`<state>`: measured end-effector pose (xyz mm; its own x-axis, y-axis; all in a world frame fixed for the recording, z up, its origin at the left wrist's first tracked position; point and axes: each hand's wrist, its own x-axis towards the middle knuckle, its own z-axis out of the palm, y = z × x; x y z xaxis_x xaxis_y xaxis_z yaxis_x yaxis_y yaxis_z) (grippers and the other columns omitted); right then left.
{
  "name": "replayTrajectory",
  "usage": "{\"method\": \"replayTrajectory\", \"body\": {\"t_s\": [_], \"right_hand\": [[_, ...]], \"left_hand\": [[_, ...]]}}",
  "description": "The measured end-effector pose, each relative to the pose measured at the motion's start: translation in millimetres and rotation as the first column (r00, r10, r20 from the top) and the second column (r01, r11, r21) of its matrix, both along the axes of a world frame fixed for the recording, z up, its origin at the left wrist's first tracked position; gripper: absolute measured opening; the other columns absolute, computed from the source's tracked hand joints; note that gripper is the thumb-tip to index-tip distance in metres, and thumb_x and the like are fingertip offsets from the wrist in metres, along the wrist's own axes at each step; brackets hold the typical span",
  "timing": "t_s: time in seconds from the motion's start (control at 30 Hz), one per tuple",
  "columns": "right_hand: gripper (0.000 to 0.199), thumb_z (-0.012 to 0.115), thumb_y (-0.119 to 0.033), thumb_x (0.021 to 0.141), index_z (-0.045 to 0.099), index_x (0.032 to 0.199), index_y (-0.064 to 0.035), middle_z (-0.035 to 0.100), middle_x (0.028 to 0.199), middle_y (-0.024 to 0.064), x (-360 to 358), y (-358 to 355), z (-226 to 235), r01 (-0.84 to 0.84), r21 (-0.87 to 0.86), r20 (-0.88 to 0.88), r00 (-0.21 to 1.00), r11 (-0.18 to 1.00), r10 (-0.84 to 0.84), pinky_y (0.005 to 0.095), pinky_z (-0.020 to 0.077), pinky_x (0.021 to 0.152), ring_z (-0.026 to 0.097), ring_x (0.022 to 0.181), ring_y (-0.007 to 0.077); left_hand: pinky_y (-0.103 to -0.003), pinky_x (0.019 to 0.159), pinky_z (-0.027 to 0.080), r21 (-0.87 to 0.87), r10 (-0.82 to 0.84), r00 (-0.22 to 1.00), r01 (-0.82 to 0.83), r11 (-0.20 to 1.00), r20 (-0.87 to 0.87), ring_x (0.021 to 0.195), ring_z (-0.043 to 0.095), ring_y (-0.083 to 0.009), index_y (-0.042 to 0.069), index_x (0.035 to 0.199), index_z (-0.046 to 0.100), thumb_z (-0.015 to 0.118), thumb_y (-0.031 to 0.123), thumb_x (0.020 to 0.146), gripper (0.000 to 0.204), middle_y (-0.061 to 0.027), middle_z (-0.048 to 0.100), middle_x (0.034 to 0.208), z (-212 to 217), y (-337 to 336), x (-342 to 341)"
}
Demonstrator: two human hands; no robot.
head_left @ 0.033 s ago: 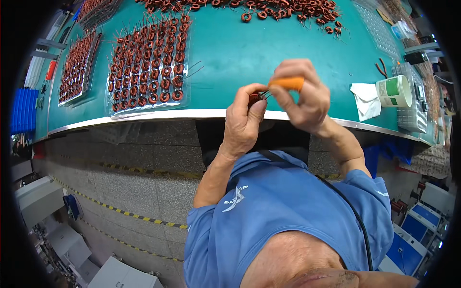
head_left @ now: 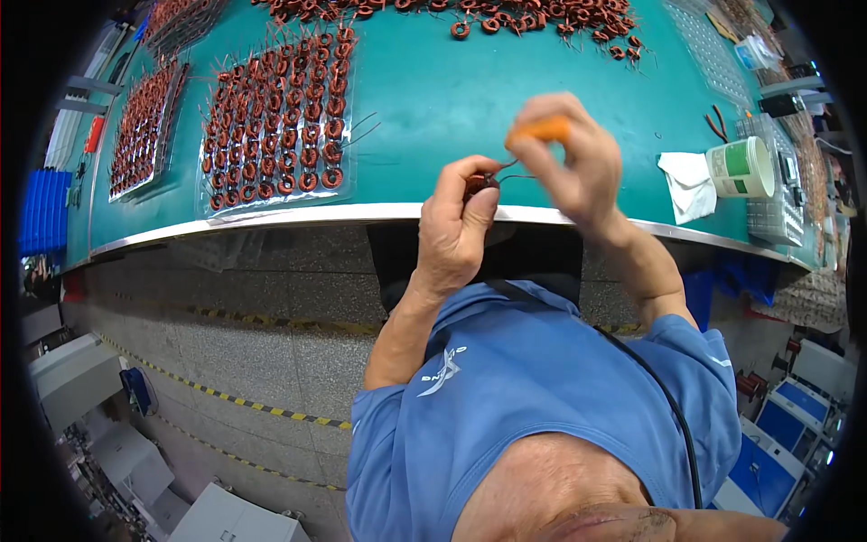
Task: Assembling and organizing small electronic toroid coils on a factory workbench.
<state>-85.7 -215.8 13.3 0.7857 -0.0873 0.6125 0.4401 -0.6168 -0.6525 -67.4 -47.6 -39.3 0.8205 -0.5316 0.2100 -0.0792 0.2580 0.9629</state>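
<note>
Over the front edge of the green table, my left hand (head_left: 454,221) pinches a copper-wound ring coil (head_left: 477,184) between thumb and fingers. Thin wire leads (head_left: 517,177) stick out of the coil toward the right. My right hand (head_left: 582,163), a little blurred, is closed round an orange-handled tool (head_left: 545,129) just up and to the right of the coil. The tool's working end is too small and smeared to make out. Whether it touches a lead I cannot tell.
Clear trays of upright ring coils (head_left: 275,135) stand on the left of the table (head_left: 415,108). Loose coils (head_left: 542,14) are heaped at the back. To the right are a white cloth (head_left: 688,188), a green-and-white tub (head_left: 742,170), red-handled pliers (head_left: 718,125) and clear trays (head_left: 709,54).
My right hand with the orange-handled tool has shifted slightly up and away from the coil. The wire leads now look spread further apart. My left hand has barely moved.
</note>
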Motion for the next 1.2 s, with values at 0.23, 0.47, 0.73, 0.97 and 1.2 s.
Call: {"method": "replayTrajectory", "body": {"t_s": [0.23,0.47,0.73,0.97,1.2], "right_hand": [[0.028,0.062,-0.024,0.093,0.066,0.107,0.0003,0.067,0.095,0.006,10,-12,-37,-0.013,0.605,-0.397,0.862,0.796,0.316,0.0254,0.048,0.078,0.06,0.086,0.0116],[0.023,0.055,-0.015,0.096,0.062,0.11,0.0019,0.066,0.096,0.0067,-10,-4,-55,-0.081,0.698,-0.415,0.763,0.711,0.495,0.0249,0.0493,0.07,0.059,0.076,0.01],[0.019,0.061,-0.016,0.091,0.067,0.089,0.0029,0.066,0.077,0.0117,-20,13,-30,0.031,0.017,-0.093,0.995,0.999,-0.029,0.0292,0.0486,0.051,0.064,0.061,0.0165],[0.042,0.073,-0.025,0.084,0.059,0.114,0.0009,0.066,0.09,0.0087,-7,2,-34,0.046,0.344,-0.273,0.96,0.938,0.053,0.029,0.0523,0.07,0.064,0.079,0.0137],[0.027,0.067,-0.024,0.09,0.066,0.094,0.0023,0.063,0.075,0.006,-5,-3,-48,0.035,0.601,-0.461,0.831,0.799,0.311,0.0235,0.0496,0.056,0.06,0.062,0.0105]], "left_hand": [[-0.022,0.059,0.039,-0.118,0.039,0.992,-0.053,0.992,-0.116,0.064,0.044,-0.009,-0.003,0.123,0.045,0.05,0.017,0.099,0.031,-0.0022,0.047,0.078,-9,1,5],[-0.023,0.063,0.042,-0.192,-0.01,0.983,-0.026,0.981,-0.183,0.068,0.049,-0.0104,-0.001,0.125,0.044,0.053,0.014,0.097,0.033,-0.004,0.052,0.084,-14,-2,7],[-0.024,0.058,0.046,0.114,0.207,0.969,-0.223,0.968,0.137,0.065,0.055,-0.01,0.001,0.116,0.055,0.058,0.008,0.094,0.023,-0.0036,0.058,0.079,-15,0,2],[-0.024,0.061,0.047,-0.108,-0.011,0.99,-0.004,0.994,-0.14,0.065,0.056,-0.0128,-0.005,0.117,0.05,0.056,0.011,0.095,0.028,-0.0066,0.056,0.078,-17,8,11],[-0.024,0.062,0.049,0.068,-0.037,0.983,0.05,0.996,-0.178,0.063,0.058,-0.0117,-0.002,0.119,0.055,0.057,0.028,0.096,0.038,-0.005,0.06,0.074,-28,13,17]]}}
